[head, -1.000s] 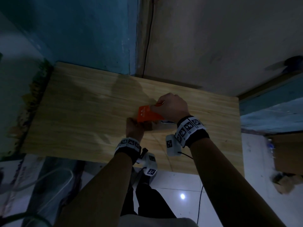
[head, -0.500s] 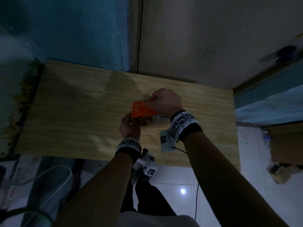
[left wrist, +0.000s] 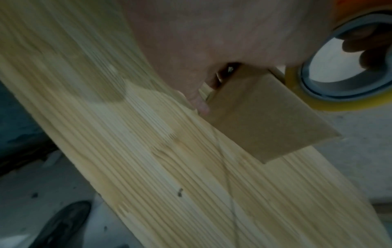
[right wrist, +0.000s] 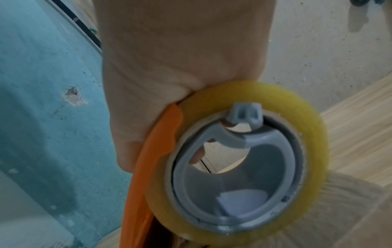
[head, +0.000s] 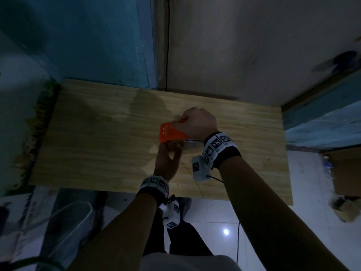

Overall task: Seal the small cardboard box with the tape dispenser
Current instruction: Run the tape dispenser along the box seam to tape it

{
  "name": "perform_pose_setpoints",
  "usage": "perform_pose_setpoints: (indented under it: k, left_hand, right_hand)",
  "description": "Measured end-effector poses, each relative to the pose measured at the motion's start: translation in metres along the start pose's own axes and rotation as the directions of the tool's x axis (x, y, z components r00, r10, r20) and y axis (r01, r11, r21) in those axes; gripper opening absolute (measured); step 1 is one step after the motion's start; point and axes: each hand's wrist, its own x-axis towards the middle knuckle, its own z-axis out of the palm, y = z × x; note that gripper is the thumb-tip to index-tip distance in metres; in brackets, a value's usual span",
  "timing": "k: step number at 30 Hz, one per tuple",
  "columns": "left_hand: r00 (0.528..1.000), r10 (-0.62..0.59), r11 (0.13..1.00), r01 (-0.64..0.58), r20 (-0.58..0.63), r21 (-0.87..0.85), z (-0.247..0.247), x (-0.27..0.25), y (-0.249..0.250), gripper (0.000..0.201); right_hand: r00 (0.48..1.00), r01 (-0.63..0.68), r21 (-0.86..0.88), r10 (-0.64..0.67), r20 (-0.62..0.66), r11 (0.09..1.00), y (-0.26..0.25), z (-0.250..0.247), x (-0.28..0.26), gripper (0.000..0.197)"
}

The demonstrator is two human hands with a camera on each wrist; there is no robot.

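A small brown cardboard box [left wrist: 260, 117] sits on the wooden table [head: 97, 133]. In the head view it is almost hidden under my hands. My left hand [head: 168, 155] holds the box at its near left end, fingers curled against its side [left wrist: 199, 104]. My right hand [head: 197, 124] grips the orange tape dispenser [head: 170, 133] and holds it down on top of the box. The dispenser carries a yellowish tape roll [right wrist: 250, 167] on a grey hub [right wrist: 237, 181]. My right fingers reach through the hub.
The table stands against a blue wall [head: 88, 36] and a grey wall [head: 254, 45], with a black cable [head: 167, 45] running down between them. A white tiled floor [head: 214, 231] lies below. Cardboard pieces [head: 345, 208] lie on the floor at the right.
Both hands have stayed on the box. The dispenser has shifted slightly left along the box top, and the head view has shifted a little.
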Motion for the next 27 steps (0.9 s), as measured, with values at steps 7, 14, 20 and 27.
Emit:
perform_pose_setpoints:
  k: [7,14,20,27]
  left_hand:
    - [0.999,0.008,1.0,-0.008,-0.042,0.02,0.004,0.003,-0.001,0.05]
    - [0.992,-0.024,0.997,0.031,-0.122,0.064,0.011,0.007,-0.001,0.069]
    - [0.986,-0.081,0.997,0.077,-0.145,-0.03,0.018,0.004,0.008,0.036]
    - [0.945,-0.201,0.979,0.187,-0.257,-0.076,0.032,0.003,0.016,0.031]
  right_hand:
    - [1.0,-0.007,0.013,0.007,0.007,1.0,0.002,0.002,-0.001,0.052]
    - [0.999,-0.013,0.002,0.013,0.031,1.0,0.001,0.0,0.0,0.054]
    - [0.993,0.009,-0.007,-0.008,0.115,1.0,0.003,-0.004,-0.001,0.053]
    - [0.975,0.065,-0.025,-0.058,0.216,0.998,0.009,-0.018,0.003,0.052]
